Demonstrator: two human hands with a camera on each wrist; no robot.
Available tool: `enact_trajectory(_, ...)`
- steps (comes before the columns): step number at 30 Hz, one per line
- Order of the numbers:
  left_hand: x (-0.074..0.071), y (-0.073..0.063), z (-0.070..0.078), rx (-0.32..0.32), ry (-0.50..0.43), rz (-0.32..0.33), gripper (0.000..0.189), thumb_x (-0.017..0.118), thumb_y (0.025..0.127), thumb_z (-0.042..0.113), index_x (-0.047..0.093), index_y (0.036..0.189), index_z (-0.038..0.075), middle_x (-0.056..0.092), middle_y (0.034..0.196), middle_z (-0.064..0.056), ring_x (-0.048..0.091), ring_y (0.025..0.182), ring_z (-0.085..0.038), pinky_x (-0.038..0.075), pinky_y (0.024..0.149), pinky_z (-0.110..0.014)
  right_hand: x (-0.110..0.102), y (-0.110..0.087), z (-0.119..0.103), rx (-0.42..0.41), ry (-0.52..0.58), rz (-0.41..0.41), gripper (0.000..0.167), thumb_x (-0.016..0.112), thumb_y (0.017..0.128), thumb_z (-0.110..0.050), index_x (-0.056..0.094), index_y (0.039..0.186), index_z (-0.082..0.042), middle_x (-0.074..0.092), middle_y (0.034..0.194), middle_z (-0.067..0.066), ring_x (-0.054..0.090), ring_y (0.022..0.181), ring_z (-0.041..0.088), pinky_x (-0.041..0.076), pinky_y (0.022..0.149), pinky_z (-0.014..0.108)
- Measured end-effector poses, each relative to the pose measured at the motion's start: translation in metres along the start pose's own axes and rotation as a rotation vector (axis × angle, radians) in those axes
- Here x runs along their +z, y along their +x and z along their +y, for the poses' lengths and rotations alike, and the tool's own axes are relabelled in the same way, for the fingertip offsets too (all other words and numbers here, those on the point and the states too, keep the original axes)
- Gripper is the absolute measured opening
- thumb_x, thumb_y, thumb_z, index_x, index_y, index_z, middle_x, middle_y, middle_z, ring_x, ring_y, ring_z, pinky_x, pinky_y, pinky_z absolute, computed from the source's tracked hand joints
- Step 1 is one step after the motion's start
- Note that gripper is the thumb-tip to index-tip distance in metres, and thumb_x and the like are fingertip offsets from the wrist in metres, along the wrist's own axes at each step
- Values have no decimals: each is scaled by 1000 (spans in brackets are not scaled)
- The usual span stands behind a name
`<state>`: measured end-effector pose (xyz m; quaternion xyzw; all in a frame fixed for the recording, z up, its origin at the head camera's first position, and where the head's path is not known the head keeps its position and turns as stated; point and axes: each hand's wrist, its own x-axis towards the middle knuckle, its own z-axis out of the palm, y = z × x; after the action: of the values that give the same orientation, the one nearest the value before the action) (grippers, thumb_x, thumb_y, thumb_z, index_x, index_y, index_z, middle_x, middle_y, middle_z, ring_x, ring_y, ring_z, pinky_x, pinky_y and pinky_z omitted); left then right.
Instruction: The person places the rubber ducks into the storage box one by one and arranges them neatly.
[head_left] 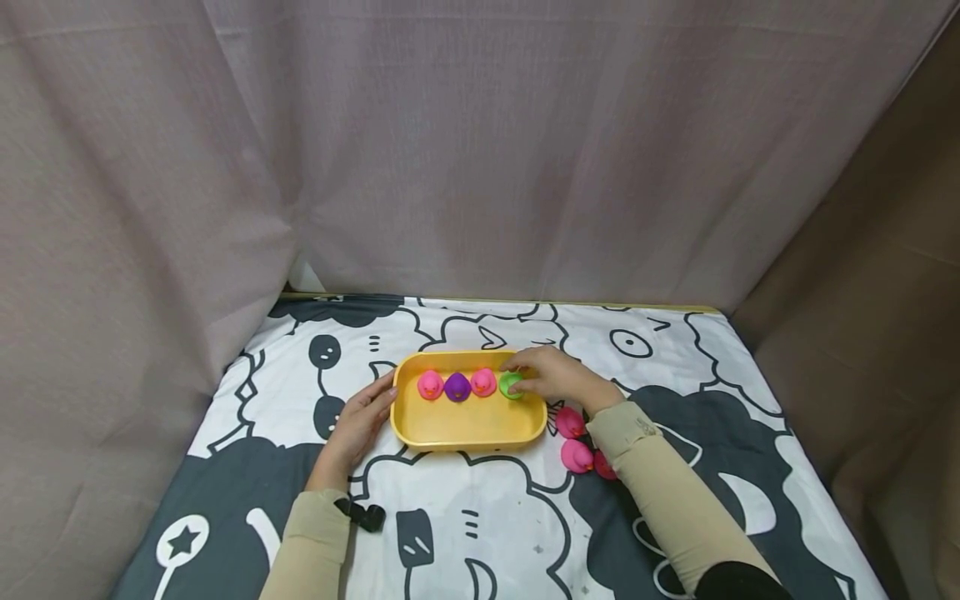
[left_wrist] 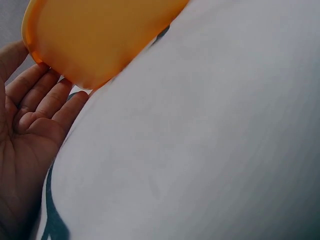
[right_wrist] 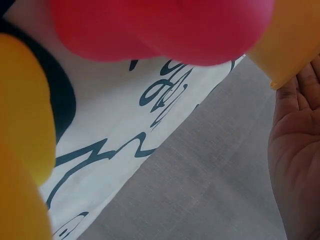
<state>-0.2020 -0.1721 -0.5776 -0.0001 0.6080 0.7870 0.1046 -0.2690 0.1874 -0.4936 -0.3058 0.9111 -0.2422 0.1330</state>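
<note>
A yellow tray (head_left: 467,425) lies on the patterned cloth. My left hand (head_left: 362,429) grips its left end, thumb at the rim; in the left wrist view the fingers touch the tray's outer wall (left_wrist: 105,40). Inside, along the far side, stand a pink duck (head_left: 431,385), a purple duck (head_left: 457,387), another pink duck (head_left: 483,382) and a green duck (head_left: 512,385). My right hand (head_left: 558,375) reaches over the tray's right end and pinches the green duck. That duck is hidden in the right wrist view, where the fingers meet the tray's edge (right_wrist: 290,45).
Pink ducks (head_left: 577,456) sit right of the tray, beside my right forearm, which partly covers a red one (head_left: 604,465). Close yellow shapes (right_wrist: 25,105) show in the right wrist view. Grey curtains (head_left: 480,167) hang behind the cloth's far edge.
</note>
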Motion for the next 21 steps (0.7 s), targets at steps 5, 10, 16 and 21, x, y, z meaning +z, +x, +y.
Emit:
enact_trajectory(5,0,1,0,-9,10,2,48,61,102,20,51,148,13,44,155,1,39,143,-15,42,110,-23,1,-2,-1,14,36,27,42,79,89,-29,70,128,-15,67,125,-2,60,114,22,52,102,45)
enact_trajectory(10,0,0,1,-26,21,9,48,61,101,21,52,148,15,44,154,3,39,142,-13,42,109,-22,1,-5,-2,18,77,55,42,79,89,-30,71,127,-15,67,124,-3,61,112,26,52,100,47)
enact_trajectory(16,1,0,1,-27,25,13,48,61,101,22,52,148,15,45,154,3,39,142,-13,42,110,-23,0,-9,-5,39,120,82,43,80,88,-29,70,128,-15,67,124,-2,61,111,28,54,98,49)
enact_trajectory(21,1,0,1,-22,24,16,48,62,101,22,52,148,16,45,154,4,39,142,-13,41,111,-24,-2,-15,-6,43,121,100,46,80,88,-33,69,129,-17,66,126,-6,61,111,25,55,98,45)
